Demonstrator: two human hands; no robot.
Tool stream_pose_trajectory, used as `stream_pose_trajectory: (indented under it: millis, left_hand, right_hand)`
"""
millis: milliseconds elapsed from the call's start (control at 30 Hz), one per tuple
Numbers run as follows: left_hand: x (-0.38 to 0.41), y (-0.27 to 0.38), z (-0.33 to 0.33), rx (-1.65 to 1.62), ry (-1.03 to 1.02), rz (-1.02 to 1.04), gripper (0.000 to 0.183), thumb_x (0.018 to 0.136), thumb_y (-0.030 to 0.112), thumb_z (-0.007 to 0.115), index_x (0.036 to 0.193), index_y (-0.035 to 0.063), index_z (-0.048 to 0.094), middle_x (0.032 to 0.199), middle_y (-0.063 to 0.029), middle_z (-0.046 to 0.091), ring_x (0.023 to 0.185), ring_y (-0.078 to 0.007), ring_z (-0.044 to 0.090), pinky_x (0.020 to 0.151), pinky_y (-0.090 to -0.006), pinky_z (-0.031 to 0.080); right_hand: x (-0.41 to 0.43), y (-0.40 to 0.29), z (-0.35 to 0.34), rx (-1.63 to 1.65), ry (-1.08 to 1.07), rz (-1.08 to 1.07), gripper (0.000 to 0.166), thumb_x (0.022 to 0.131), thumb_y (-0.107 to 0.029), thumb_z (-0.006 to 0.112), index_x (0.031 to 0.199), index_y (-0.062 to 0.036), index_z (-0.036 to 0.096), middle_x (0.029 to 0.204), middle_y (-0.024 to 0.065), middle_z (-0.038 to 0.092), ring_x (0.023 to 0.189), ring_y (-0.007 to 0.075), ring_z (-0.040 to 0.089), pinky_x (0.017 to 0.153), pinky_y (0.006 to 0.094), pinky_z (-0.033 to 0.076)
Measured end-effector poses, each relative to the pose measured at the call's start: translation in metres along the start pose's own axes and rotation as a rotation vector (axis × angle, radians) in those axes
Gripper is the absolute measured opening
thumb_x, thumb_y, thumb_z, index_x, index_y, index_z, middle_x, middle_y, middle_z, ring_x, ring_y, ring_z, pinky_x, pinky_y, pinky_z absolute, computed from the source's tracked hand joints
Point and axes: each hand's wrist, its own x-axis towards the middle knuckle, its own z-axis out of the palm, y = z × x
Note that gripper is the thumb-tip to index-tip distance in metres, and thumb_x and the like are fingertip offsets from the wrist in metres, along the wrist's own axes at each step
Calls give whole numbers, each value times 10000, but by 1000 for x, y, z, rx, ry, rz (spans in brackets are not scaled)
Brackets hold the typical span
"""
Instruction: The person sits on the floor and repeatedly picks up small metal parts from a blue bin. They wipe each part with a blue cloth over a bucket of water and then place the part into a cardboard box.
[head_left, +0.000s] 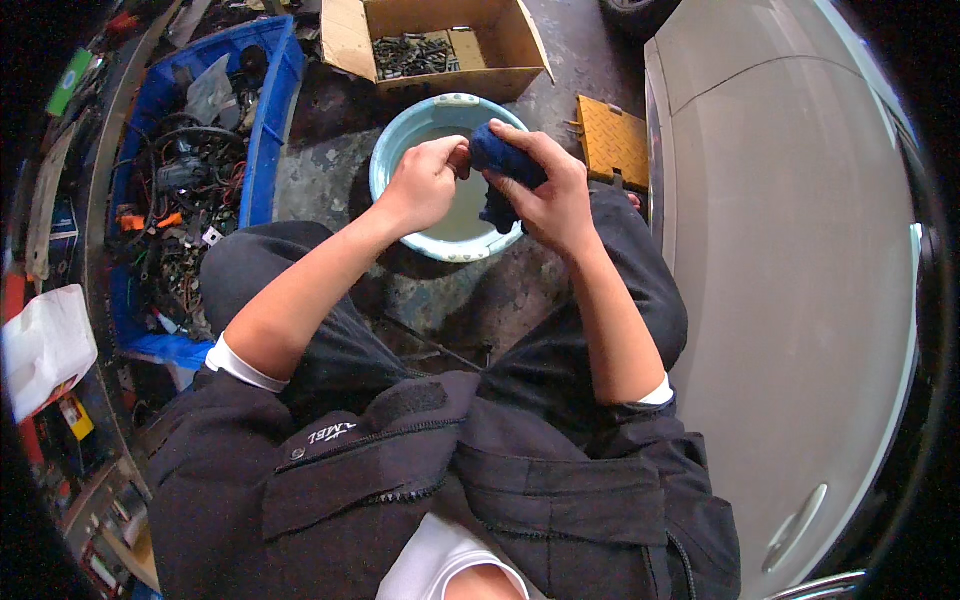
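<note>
My right hand (551, 184) grips a bunched dark blue cloth (506, 157), part of which hangs down below the palm. Close against the cloth's left end is my left hand (427, 180), its fingers curled in. Whether a small object sits between those fingertips is hidden. Both hands are above a light blue plastic basin (384, 169), which stands on the floor between my knees. Cloudy water (457, 214) lies in the basin.
A blue plastic crate (270, 127) of cables and mixed parts stands left. Beyond the basin is an open cardboard box (487, 79) holding small metal parts (412, 56). A yellow tread-plate piece (615, 142) lies beside a light-coloured car's door (780, 262) on the right.
</note>
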Motion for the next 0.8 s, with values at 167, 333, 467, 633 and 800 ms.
stream_pose_trajectory:
  millis: [167,333,467,633,800]
  left_hand:
    - [6,9,-3,135,202,288,132,935,25,615,1047,-22,665,960,-197,697,898,-357,688,809,-408,539]
    - [6,15,-11,374,229,407,179,869,16,712,1044,-15,688,982,-194,708,914,-360,698,818,-408,553]
    - [3,1,-2,416,243,370,142,889,37,684,1018,-21,695,943,-206,704,881,-387,686,817,-437,551]
    - [-1,4,-3,237,103,82,128,949,63,595,987,-28,677,915,-226,706,894,-424,683,770,-454,532]
    - [-2,-6,-3,95,2,-30,147,958,76,598,1015,-27,687,895,-222,703,858,-391,696,758,-452,535]
  right_hand:
    - [-1,1,5,5,163,163,556,843,-106,813,1364,-85,621,1208,178,719,1099,274,716,961,376,549]
    - [-2,-5,10,-45,194,190,533,829,-143,821,1302,-65,588,1118,228,712,1037,387,716,891,442,569]
    - [-7,-1,25,-294,196,14,397,840,-91,789,1207,-65,640,1054,212,687,961,423,696,821,468,578]
    - [-17,-3,29,-365,118,-55,409,826,-36,782,1217,-89,672,1055,184,678,932,398,710,800,438,596]
    - [-17,4,24,-330,78,-121,429,814,-22,780,1225,-97,684,1064,189,683,938,394,718,817,421,603]
